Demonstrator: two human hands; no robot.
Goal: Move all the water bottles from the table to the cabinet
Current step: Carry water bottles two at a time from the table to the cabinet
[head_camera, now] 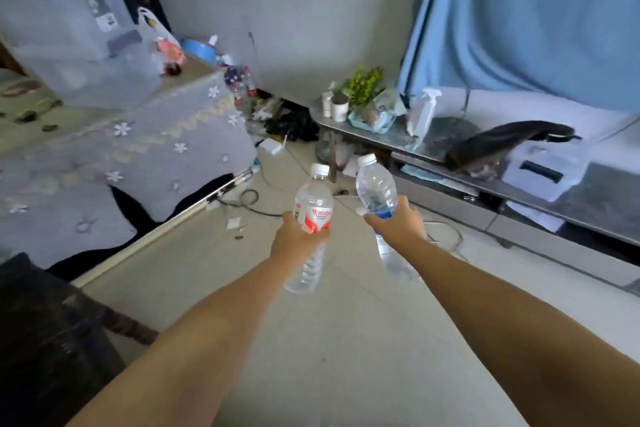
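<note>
- Left hand [297, 242] out in front over the floor, fingers wrapped round the middle of a clear water bottle with red-and-white label [312, 215]; white cap on top, bottle roughly upright, its base sticking out below the hand.
- Right hand [398, 224] also out in front, fingers curled round a clear water bottle with blue label [376, 192]; white cap, bottle tilted with its top leaning left toward the other bottle, its lower part showing below the wrist.
- The two bottles are near each other, caps close but apart; both held in the air above the pale tiled floor [311, 340], neither on any surface.
- Left of view: table [104, 149] under a grey cloth with white flowers; a large translucent plastic bag [69, 38] sits on it, and a blue bowl [199, 48] at its far end. Blurred, small items there cannot be made out.
- More bottles [240, 83] stand by the table's far corner, against the wall; blurred, count unclear.
- Right of view: long low cabinet [519, 198] with dark glossy top along the wall.
- On the cabinet top: green plant [363, 83], white cup [339, 107], spray bottle [424, 114], a dark bag-like item [502, 146], a white box [547, 166].
- Blue curtain [519, 17] hangs behind the cabinet.
- Cables [249, 201] and scraps lie on the floor between table and cabinet.
</note>
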